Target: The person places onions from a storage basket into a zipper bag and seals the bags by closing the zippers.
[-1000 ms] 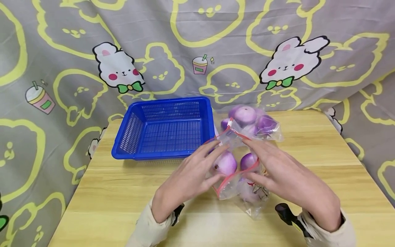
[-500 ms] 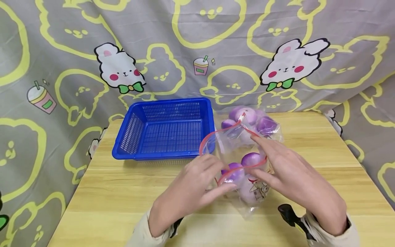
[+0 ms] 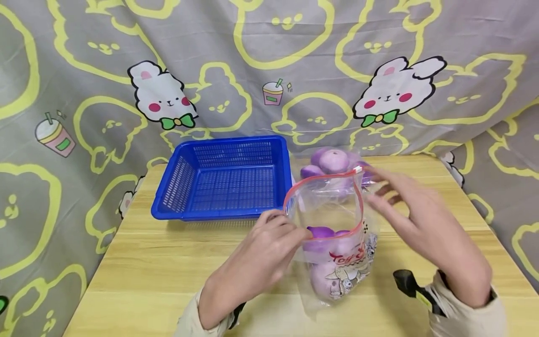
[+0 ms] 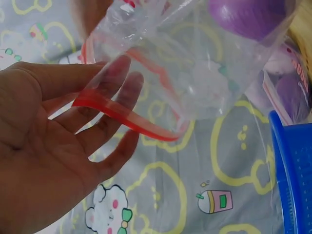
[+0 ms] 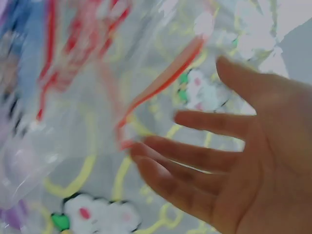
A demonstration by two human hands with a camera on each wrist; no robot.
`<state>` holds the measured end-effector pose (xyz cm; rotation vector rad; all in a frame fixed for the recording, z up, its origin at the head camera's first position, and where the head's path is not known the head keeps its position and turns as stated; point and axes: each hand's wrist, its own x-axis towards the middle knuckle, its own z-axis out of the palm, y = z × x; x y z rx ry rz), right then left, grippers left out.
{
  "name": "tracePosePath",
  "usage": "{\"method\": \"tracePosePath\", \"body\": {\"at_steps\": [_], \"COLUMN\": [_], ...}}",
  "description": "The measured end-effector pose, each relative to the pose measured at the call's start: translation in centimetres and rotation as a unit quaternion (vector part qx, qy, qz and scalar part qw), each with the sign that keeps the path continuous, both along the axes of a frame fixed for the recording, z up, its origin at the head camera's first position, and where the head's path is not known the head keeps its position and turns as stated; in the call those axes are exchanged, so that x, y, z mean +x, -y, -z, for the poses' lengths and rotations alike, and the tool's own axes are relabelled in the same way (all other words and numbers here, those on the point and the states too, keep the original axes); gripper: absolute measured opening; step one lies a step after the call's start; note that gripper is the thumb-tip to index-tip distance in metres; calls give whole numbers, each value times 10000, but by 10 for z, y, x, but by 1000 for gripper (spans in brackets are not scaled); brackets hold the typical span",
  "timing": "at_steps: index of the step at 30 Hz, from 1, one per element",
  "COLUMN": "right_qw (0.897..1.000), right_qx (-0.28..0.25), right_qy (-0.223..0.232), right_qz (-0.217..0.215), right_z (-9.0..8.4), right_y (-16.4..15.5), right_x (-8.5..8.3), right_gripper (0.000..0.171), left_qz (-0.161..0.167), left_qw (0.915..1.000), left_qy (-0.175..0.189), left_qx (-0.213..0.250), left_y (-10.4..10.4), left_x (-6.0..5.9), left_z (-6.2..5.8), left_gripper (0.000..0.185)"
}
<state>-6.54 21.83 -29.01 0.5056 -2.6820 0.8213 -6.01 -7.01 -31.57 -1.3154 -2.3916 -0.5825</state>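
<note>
A clear zip bag [image 3: 347, 255] with a red zip edge, red lettering and cartoon print stands with its mouth wide apart. Several purple onions [image 3: 322, 281] lie low inside it. My left hand [image 3: 257, 257] pinches the mouth's left edge; the left wrist view has the thumb on one side of the red strip [image 4: 146, 129] and fingers behind the film. To the right of the bag is my right hand [image 3: 425, 229], blurred, its fingers spread and holding nothing. Its fingertips are near the white slider [image 3: 358, 169] at the mouth's far right corner.
A blue plastic basket [image 3: 227, 216] with perforated sides stands at the back left, nothing in it. Behind the zip bag, another clear bag of purple onions [image 3: 334, 160] lies against the patterned curtain [image 3: 320, 61]. All of it rests on a wooden table [image 3: 168, 276].
The right hand has let go of the bag's edge and moved right. The left hand keeps its hold on the rim. The bag stands more upright, its mouth wider and its print facing me.
</note>
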Motion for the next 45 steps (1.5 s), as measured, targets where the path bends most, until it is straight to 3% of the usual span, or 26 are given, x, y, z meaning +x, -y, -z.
{"method": "tracePosePath", "body": {"at_steps": [6,10,13,16,21,23,30,35,39,42,45], "right_qw": [9989,9976,9966,9944,9853,9804,9738,9784,9798,9779,9714], "right_qx": [-336,-545,-649,-753,-1223,-1415,-1662,-1634,-1530,-1422,-1391], "right_qy": [-136,-280,-495,-728,-1089,-1235,-1401,-1160,-1272,-1526,-1826], "right_qz": [-283,-316,-106,139,487,595,669,516,216,-163,-606], "right_z": [21,28,27,24,19,17,14,12,10,8,8], "right_y": [-5,-3,-3,-6,-15,-18,-23,-23,-18,-12,-2], "right_x": [-37,-47,-46,-41,-36,-35,-31,-26,-22,-18,-14], "right_gripper": [54,33,16,10,10,9,12,16,18,18,13], "left_qz": [-140,-214,-237,-265,-485,-546,-525,-507,-944,-1360,-1508], "left_qw": [9998,9997,9995,9974,9815,9780,9780,9673,9613,9655,9713], "left_qy": [-134,-23,42,-84,-340,-183,185,401,721,774,494], "left_qx": [71,86,197,662,1821,2003,2008,2454,2488,2080,1773], "left_y": [5,9,13,18,31,36,46,58,67,70,64], "left_x": [-1,-1,-2,-5,-8,-7,-12,-27,-35,-37,-34], "left_z": [-1,-4,-6,-9,-19,-22,-24,-21,-18,-16,-16], "left_gripper": [23,24,23,19,14,14,16,17,14,12,10]}}
